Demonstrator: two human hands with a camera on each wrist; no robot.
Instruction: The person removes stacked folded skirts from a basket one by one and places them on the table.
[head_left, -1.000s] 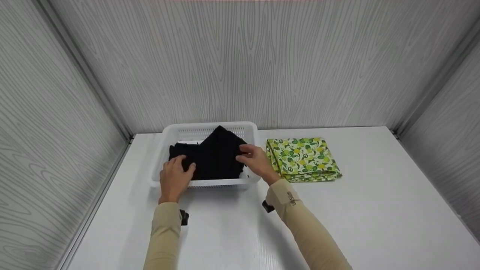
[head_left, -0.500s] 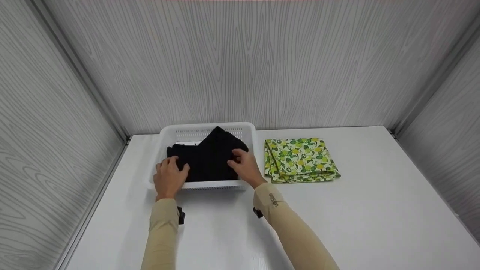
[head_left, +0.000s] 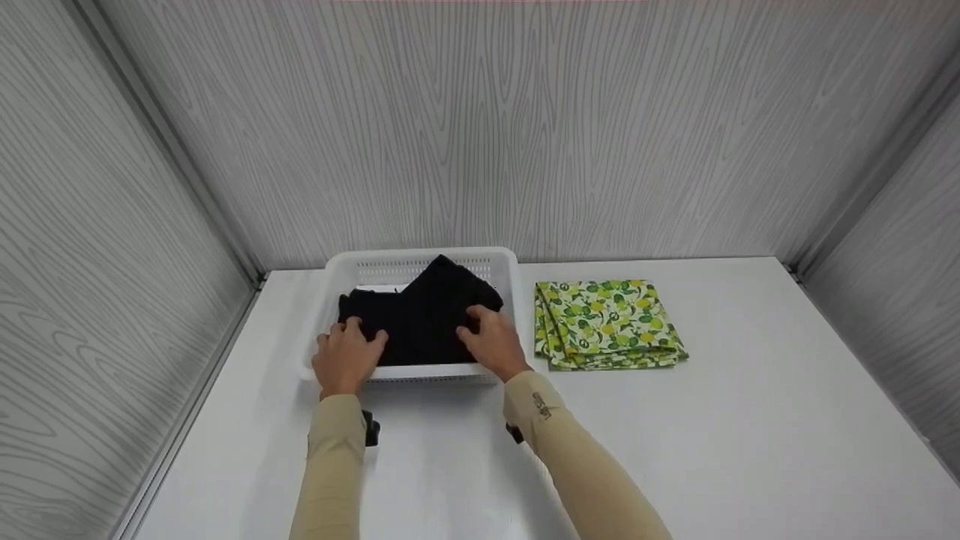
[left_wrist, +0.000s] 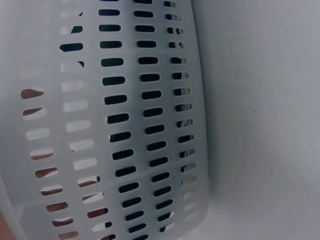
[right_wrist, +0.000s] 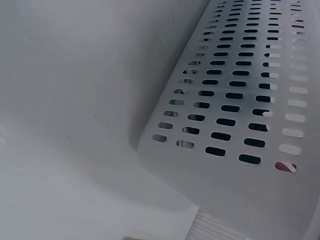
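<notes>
- Well, the white table [head_left: 735, 420] carries everything.
- White basket [head_left: 420, 259] stands at its back left.
- Yellow-green folded cloth [head_left: 607, 322] lies just beside it.
- Black cloth [head_left: 427, 315] sits inside the basket.
- Left hand [head_left: 346, 358] and right hand [head_left: 491, 343] press on it with loosely bent fingers; whether they actually pinch it, I cannot tell.

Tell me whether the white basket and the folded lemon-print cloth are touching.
Apart. In the head view a strip of bare white table shows between the white basket right wall and the lemon-print cloth left edge.

Black cloth [head_left: 420, 319], white basket [head_left: 420, 259], lemon-print green cloth [head_left: 607, 322]
</notes>
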